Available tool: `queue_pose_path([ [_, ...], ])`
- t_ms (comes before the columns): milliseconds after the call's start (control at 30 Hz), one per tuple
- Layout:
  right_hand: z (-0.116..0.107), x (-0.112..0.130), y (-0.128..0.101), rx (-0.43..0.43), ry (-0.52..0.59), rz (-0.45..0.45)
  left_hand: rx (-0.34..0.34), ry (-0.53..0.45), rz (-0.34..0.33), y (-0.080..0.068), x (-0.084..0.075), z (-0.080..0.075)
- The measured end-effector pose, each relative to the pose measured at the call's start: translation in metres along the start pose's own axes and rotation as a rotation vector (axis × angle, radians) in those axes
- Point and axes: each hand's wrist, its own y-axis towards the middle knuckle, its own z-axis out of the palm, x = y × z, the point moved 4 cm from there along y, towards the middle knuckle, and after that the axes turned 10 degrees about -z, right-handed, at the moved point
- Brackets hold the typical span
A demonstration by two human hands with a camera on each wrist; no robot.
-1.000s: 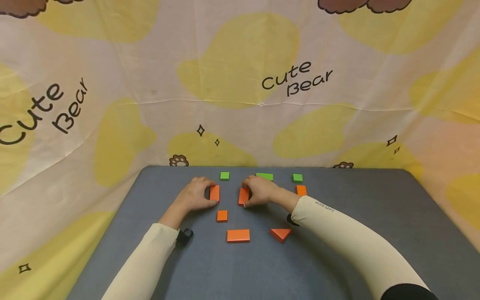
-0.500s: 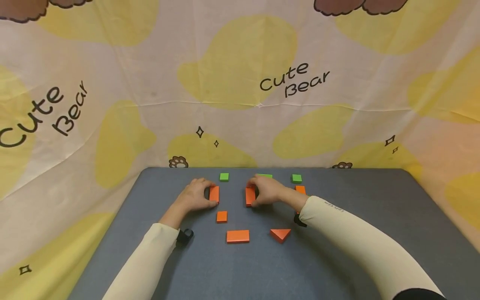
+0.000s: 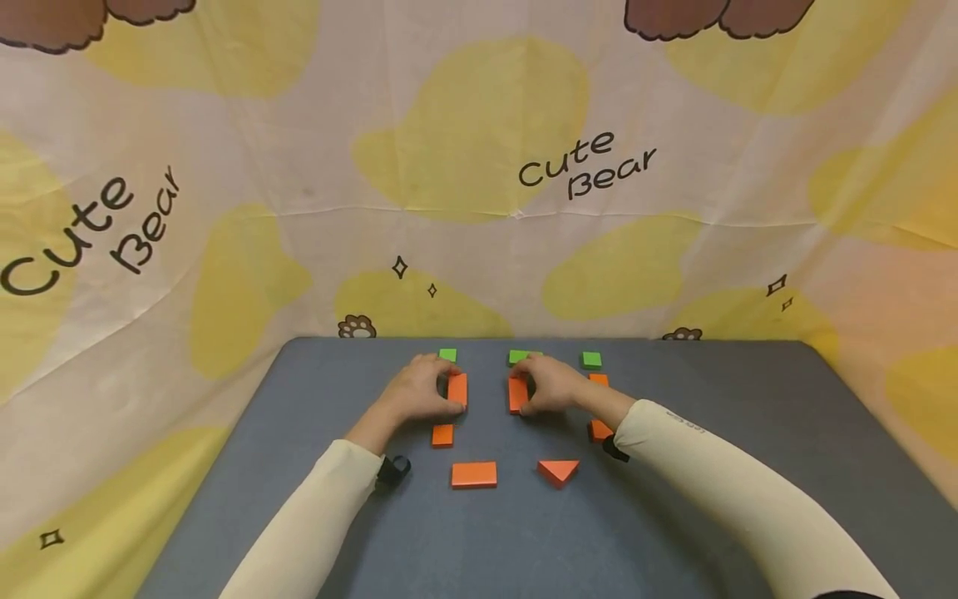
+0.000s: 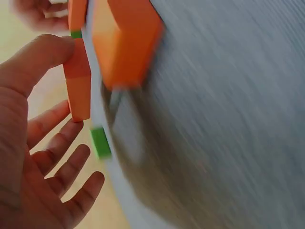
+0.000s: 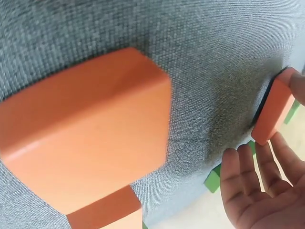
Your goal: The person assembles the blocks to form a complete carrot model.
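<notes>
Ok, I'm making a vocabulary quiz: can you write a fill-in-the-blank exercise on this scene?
Between them, the left hand and the right hand hold ____ orange blocks.
Three blocks along the far edge of the table are ____.
In the head view, an orange rectangle and an orange ____ lie nearest the camera.

Missing words: two; green; triangle.

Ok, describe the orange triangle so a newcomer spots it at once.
On the grey table, start at the right hand and come straight toward the wearer, to the nearest orange blocks. The triangle points one corner toward the wearer. Its three-cornered top sets it apart from the rectangle on its left.
</notes>
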Motion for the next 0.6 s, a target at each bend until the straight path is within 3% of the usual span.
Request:
queue_pose_path([
  [267, 0.002, -0.004, 0.001, 0.001, 0.014, 0.022, 0.068, -0.052, 0.001, 0.008, -0.033, 0.008],
  [600, 0.002, -0.004, 0.003, -0.008, 0.032, -0.025, 0.108, 0.035, -0.014, 0.017, -0.050, 0.020],
])
